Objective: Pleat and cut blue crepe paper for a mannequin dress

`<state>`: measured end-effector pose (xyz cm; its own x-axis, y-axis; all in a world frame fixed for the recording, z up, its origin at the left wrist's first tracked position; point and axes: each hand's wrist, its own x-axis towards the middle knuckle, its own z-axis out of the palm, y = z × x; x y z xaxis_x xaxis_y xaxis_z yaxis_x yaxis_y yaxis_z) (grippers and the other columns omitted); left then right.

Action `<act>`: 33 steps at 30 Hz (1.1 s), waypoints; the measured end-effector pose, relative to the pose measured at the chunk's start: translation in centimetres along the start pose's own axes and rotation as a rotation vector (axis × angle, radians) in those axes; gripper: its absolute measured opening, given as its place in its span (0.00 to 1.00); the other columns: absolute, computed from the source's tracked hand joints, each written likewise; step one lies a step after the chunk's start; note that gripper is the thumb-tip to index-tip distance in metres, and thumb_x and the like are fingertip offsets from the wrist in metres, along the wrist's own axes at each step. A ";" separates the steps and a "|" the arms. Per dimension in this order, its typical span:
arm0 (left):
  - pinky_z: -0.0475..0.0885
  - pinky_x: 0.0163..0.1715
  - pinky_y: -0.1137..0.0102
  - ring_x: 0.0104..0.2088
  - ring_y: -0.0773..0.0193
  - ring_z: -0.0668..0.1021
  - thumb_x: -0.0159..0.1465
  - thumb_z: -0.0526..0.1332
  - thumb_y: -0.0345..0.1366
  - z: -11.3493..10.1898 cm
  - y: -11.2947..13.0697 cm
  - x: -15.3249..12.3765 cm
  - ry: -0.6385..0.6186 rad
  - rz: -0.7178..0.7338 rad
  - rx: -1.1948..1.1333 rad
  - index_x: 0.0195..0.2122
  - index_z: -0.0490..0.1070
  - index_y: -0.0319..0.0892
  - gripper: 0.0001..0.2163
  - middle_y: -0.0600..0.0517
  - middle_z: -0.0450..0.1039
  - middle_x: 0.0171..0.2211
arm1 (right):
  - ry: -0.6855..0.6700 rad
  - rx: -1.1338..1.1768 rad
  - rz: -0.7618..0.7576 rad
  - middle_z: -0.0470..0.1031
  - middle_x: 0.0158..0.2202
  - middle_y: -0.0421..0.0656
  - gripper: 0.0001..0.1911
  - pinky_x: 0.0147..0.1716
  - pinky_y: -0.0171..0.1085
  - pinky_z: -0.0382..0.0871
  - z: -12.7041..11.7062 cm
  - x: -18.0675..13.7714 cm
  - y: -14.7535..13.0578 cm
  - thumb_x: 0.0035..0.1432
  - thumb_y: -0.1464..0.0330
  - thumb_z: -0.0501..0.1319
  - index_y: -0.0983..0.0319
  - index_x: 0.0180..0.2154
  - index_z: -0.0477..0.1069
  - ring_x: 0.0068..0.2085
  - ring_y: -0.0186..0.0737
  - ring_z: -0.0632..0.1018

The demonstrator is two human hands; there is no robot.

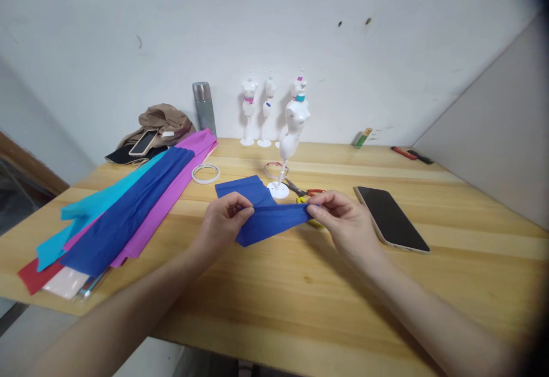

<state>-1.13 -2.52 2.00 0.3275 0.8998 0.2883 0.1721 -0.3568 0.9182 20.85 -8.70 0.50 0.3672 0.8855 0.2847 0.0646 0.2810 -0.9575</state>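
Between my two hands a piece of blue fabric [274, 225] is stretched, its upper edge pinched at both ends. My left hand [227, 219] grips the left end between thumb and fingers. At the right end my right hand [341, 217] pinches the corner. Another blue fabric piece [246, 189] lies on the table just behind; whether the two are joined I cannot tell. A white miniature dress form [295, 115] with a teal band at its neck stands beyond the fabric. Scissors with red handles [316, 192] lie beside its base, and a yellow-handled tool is partly hidden by my right hand.
Strips of blue, turquoise, magenta and red fabric [128, 205] cover the left side. A tape roll [206, 174] lies near them. Several small dress forms [249, 108] and a flask [204, 108] stand by the wall. A tablet or large phone [392, 217] lies on the right.
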 end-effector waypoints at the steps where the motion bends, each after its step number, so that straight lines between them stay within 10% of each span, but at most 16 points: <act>1: 0.60 0.21 0.76 0.21 0.71 0.66 0.54 0.62 0.35 0.0 0.0 0.0 0.001 0.010 0.015 0.24 0.71 0.40 0.05 0.56 0.66 0.19 | 0.005 -0.001 -0.005 0.75 0.27 0.39 0.09 0.28 0.34 0.68 0.1 0.0 -0.1 0.42 0.66 0.72 0.59 0.27 0.75 0.27 0.33 0.73; 14: 0.62 0.21 0.75 0.21 0.70 0.68 0.53 0.65 0.37 -0.1 0.4 -0.1 -0.036 -0.079 -0.046 0.24 0.72 0.40 0.06 0.55 0.68 0.20 | 0.042 -0.022 0.001 0.77 0.28 0.40 0.15 0.31 0.38 0.73 -0.1 -0.1 -1.0 0.41 0.66 0.72 0.58 0.36 0.78 0.29 0.36 0.76; 33: 0.65 0.23 0.75 0.21 0.70 0.71 0.49 0.65 0.32 -0.8 0.0 0.9 -0.148 -0.112 -0.083 0.24 0.72 0.40 0.03 0.56 0.70 0.19 | -0.134 -0.214 0.009 0.70 0.21 0.38 0.11 0.23 0.35 0.63 -0.7 0.8 -0.8 0.44 0.61 0.70 0.59 0.22 0.72 0.23 0.34 0.70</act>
<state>-1.63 -1.52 2.45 0.4450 0.8837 0.1451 0.1404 -0.2288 0.9633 21.70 -8.48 1.49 0.2434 0.9327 0.2660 0.2625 0.2007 -0.9438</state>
